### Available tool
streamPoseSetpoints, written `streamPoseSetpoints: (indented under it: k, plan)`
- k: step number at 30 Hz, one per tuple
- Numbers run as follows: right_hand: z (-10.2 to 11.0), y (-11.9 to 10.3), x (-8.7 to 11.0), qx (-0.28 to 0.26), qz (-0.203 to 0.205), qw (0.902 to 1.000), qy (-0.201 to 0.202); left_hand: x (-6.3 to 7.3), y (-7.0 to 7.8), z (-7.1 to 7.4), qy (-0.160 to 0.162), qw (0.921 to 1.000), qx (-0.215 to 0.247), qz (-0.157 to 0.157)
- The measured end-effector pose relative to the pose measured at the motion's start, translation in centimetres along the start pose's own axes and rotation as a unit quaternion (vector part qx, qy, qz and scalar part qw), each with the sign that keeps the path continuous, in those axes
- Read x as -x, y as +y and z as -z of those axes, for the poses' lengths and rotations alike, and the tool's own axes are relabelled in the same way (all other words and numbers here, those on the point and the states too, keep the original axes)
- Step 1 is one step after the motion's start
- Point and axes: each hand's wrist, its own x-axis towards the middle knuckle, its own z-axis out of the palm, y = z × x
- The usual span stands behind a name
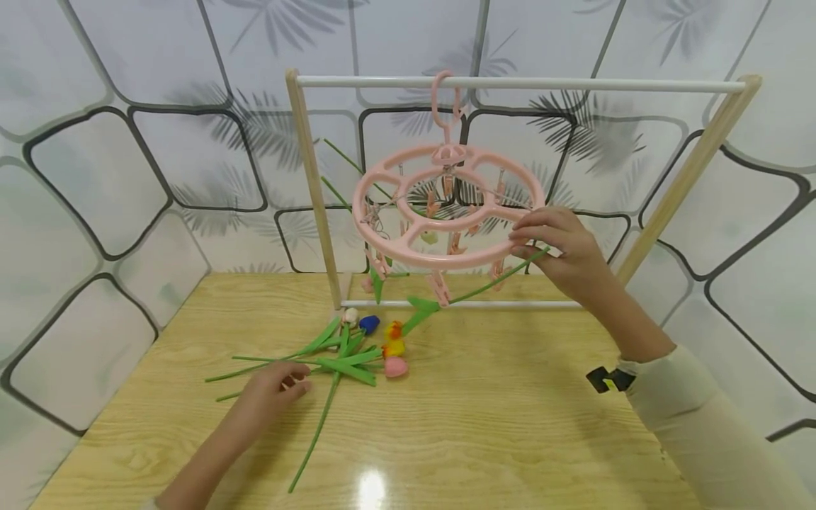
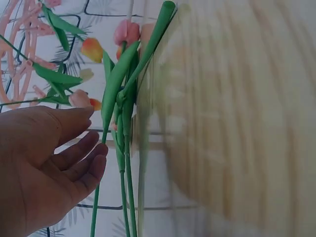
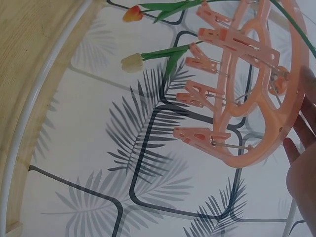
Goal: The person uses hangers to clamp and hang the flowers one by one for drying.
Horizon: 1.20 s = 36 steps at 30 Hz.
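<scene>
A pink round clip hanger [image 1: 446, 262] hangs by its hook, small clips dangling beneath its ring. My right hand [image 1: 567, 251] grips the ring's right rim. An artificial tulip, with a green leaf [image 1: 422, 309], is held in a front clip, its stem slanting up toward that hand. More tulips hang in other clips, including a cream one [image 3: 132, 63]. Low over the table, my left hand [image 1: 274, 389] has loosely bent fingers, the fingertips right at a green stem [image 2: 95, 207]. Loose tulips lie beside it, among them a pink bloom [image 1: 396, 367] and a blue bloom [image 1: 369, 325].
A rack with a white top bar [image 1: 574, 85] and wooden side posts [image 1: 691, 177] carries the hanger. It stands at the back of the wooden table [image 1: 497, 425]. Patterned wall covering [image 1: 210, 156] rises close behind and at the sides. A dark device sits at the right wrist.
</scene>
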Motion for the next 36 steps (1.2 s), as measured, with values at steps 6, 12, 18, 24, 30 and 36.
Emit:
streamPoseSetpoints:
  k: [6, 12, 18, 24, 30, 36]
  plan:
    - [-0.1, -0.2, -0.1, -0.008, -0.002, 0.9999, 0.007, -0.5, -0.5, 0.5, 0.045, 0.9980, -0.017, -0.040]
    - [-0.2, -0.1, -0.1, -0.010, -0.007, 0.9998, 0.014, -1.6, -1.8, 1.3, 0.057, 0.9946, -0.033, -0.080]
    - [-0.3, -0.2, -0.1, -0.010, -0.004, 0.9999, 0.013, -2.6, -2.5, 2.0, 0.062, 0.9907, -0.069, -0.099]
    - [-0.4, -0.3, -0.2, -0.006, -0.006, 0.9999, 0.010, -2.8, -3.3, 2.4, 0.081, 0.9842, -0.102, -0.120]
    - [-0.4, -0.5, -0.3, -0.008, -0.007, 0.9999, 0.008, -3.0, -3.7, 2.4, 0.087, 0.9813, -0.109, -0.132]
    - [-0.3, -0.6, -0.3, -0.007, -0.007, 0.9999, 0.011, -3.1, -3.5, 2.4, 0.067, 0.9840, -0.112, -0.121]
